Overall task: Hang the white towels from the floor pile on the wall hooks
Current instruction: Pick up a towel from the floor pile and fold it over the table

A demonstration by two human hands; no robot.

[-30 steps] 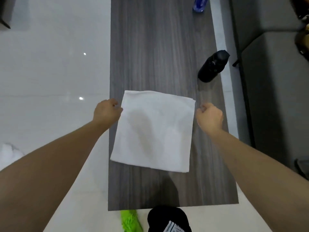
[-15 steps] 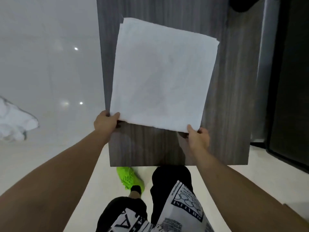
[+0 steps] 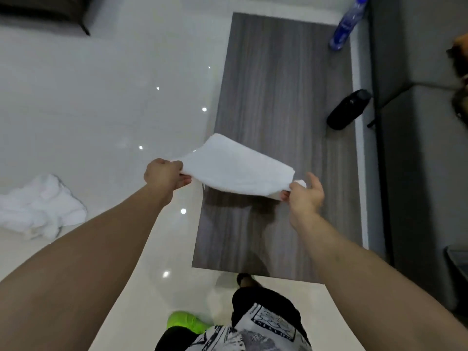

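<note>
White towel (image 3: 238, 168) stretched between both hands — left hand (image 3: 164, 176) gripping, right hand (image 3: 305, 196) pinching (above the table (image 3: 278, 97))

- A lived-in room of a home, judging by its glossy white tiled floor (image 3: 101, 102) that mirrors the ceiling lights.
- A long, low table with a grey wood-grain top (image 3: 283, 102) stands beside a grey upholstered sofa (image 3: 417, 153).
- A black bottle (image 3: 348, 109) and a blue plastic bottle (image 3: 347, 24) lie near the table's right edge.
- A crumpled pile of white towels (image 3: 40, 206) lies on the floor.
</note>
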